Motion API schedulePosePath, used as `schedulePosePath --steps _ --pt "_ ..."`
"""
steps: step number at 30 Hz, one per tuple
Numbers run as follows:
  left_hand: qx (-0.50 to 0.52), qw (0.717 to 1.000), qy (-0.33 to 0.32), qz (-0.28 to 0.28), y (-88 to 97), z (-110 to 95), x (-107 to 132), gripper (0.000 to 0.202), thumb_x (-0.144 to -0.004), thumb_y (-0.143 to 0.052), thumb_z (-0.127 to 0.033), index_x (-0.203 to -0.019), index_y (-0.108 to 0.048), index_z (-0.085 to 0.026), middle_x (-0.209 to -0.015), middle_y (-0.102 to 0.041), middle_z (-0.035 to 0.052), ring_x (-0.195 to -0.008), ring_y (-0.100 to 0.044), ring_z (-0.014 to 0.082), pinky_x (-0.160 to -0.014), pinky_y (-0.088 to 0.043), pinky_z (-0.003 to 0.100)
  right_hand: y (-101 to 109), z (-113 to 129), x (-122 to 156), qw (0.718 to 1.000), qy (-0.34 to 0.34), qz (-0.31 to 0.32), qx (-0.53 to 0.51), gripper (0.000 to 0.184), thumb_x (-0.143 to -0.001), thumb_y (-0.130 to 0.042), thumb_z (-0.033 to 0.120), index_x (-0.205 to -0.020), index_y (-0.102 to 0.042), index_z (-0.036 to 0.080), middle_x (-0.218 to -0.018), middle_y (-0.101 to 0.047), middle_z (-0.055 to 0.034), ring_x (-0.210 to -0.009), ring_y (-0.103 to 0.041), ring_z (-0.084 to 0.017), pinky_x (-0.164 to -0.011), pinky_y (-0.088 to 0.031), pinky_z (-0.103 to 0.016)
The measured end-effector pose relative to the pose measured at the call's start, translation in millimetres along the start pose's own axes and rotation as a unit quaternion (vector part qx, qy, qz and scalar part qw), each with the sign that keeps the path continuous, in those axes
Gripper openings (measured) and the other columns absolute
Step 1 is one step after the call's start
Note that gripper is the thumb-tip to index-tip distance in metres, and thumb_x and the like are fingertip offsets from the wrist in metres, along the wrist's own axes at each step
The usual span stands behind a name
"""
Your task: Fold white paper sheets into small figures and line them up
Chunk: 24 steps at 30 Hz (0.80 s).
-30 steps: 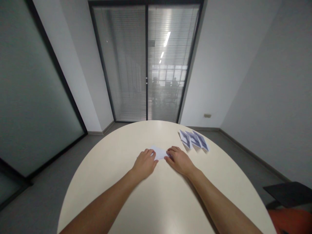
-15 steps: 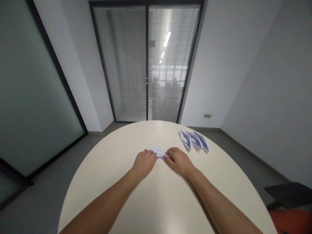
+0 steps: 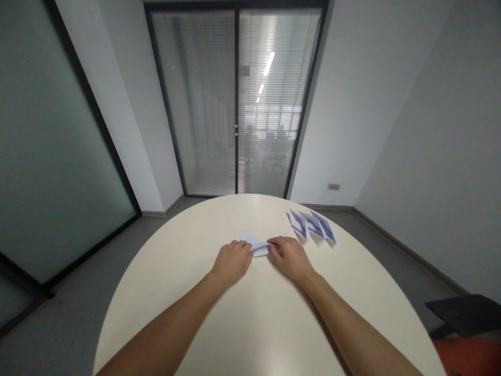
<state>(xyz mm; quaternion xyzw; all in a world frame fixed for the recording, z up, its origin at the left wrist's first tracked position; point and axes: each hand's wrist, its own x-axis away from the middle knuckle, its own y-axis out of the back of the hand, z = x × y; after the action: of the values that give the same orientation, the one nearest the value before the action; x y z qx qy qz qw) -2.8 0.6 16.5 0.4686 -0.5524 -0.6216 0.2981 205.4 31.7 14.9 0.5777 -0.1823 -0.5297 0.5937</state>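
A small folded white paper (image 3: 256, 244) lies on the round cream table (image 3: 258, 324), between my two hands. My left hand (image 3: 231, 262) rests on the paper's left end with its fingers curled down onto it. At the paper's right end my right hand (image 3: 290, 257) pinches the lifted edge with its fingertips. Most of the sheet is hidden under my fingers.
A fan of blue-and-white patterned papers (image 3: 312, 225) lies at the table's far right. A dark chair (image 3: 464, 315) with an orange seat stands at the lower right. Glass doors with blinds (image 3: 236, 102) face me beyond the table.
My right hand has slid a little along the paper and lifted its right edge, which now stands slightly folded up. The left hand has stayed pressed on the left end.
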Motion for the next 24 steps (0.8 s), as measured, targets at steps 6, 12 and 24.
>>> schedulePosePath --steps 6,12,24 --pt "0.004 0.999 0.034 -0.002 0.9 3.0 -2.1 0.041 -0.097 -0.036 -0.013 -0.133 -0.055 -0.019 -0.128 -0.065 0.0122 -0.105 -0.066 0.0276 -0.086 -0.054 0.041 -0.4 0.0 -1.5 0.999 0.011 -0.04 -0.023 0.027 -0.095 -0.049 0.03 -0.108 -0.07 0.02 -0.103 -0.075 -0.0058 -0.096 -0.068 -0.021 -0.095 -0.045 -0.035" --pt "0.064 0.993 0.085 -0.046 3.4 5.3 -2.4 0.05 -0.095 -0.037 -0.011 -0.142 -0.049 -0.026 -0.141 -0.058 0.0055 -0.112 -0.065 0.0236 -0.094 -0.053 0.038 3.6 4.0 -0.8 0.994 0.053 -0.086 -0.045 0.027 -0.095 -0.053 0.035 -0.113 -0.066 0.021 -0.106 -0.074 -0.0069 -0.099 -0.066 -0.022 -0.095 -0.045 -0.037" --pt "0.321 0.92 0.133 -0.182 -8.8 14.9 -11.9 0.033 -0.097 -0.043 -0.02 -0.117 -0.069 -0.023 -0.125 -0.069 0.0012 -0.117 -0.064 0.0186 -0.106 -0.048 0.035 2.8 4.0 -0.5 0.991 0.084 -0.088 -0.059 0.025 -0.098 -0.048 0.03 -0.115 -0.063 0.023 -0.109 -0.072 -0.0073 -0.103 -0.065 -0.023 -0.099 -0.043 -0.04"
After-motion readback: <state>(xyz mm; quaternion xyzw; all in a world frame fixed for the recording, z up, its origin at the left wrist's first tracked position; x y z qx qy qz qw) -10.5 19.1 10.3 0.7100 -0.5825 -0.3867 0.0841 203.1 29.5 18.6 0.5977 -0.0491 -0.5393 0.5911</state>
